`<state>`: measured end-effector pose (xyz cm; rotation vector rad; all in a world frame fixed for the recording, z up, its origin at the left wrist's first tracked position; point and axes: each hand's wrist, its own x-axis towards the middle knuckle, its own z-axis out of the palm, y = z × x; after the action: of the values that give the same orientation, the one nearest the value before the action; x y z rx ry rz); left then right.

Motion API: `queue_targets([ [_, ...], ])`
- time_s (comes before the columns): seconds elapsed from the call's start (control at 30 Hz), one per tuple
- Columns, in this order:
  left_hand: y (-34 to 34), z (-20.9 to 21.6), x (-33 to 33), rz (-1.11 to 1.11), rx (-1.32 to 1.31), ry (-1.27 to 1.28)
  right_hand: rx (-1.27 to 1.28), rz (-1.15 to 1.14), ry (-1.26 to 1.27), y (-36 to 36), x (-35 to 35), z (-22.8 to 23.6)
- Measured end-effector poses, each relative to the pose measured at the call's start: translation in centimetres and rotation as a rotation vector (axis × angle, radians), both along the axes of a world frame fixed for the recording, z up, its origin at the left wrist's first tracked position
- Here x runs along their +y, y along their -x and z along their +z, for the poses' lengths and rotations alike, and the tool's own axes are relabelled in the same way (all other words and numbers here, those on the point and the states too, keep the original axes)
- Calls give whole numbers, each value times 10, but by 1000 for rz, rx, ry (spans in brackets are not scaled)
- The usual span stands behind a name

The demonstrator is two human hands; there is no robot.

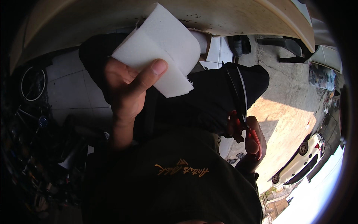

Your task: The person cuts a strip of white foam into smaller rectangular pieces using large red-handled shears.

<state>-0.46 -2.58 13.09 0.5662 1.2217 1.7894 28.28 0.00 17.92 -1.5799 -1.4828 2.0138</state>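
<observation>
A piece of white foam sheet (167, 41), bent over on itself with a ragged lower corner, is pinched in my left hand (128, 87). The thumb presses on the front face, and the other fingers are partly hidden behind the foam. Off to the right and lower down, my right hand (260, 140) grips a pair of scissors with red handles (252, 134). Their long dark blades point upward, spread slightly apart, and do not touch the foam. Both hands are in front of my body, above my dark-clothed legs (201, 97).
A pale tabletop edge (253, 16) curves across the top, close to the foam. Bicycle parts, including a wheel (33, 84), crowd the dim left side. Dark shoes (239, 45) lie on the ground beyond the table. A white car (300, 160) stands outside at the right.
</observation>
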Motion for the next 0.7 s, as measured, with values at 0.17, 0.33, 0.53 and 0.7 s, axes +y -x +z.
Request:
queue_targets([
  [0.17, -5, 0, -2, -47, -48, 1, 168, 273, 273, 1, 26, -12],
  [0.33, -4, -2, -7, -165, 12, -37, 305, 412, 237, 12, 36, -17],
  [0.53, -5, -7, -6, -91, -39, -67, 69, 347, 175, 7, 24, -7],
  [0.7, -7, -8, -2, -42, -81, -98, 78, 333, 121, 5, 20, -6],
])
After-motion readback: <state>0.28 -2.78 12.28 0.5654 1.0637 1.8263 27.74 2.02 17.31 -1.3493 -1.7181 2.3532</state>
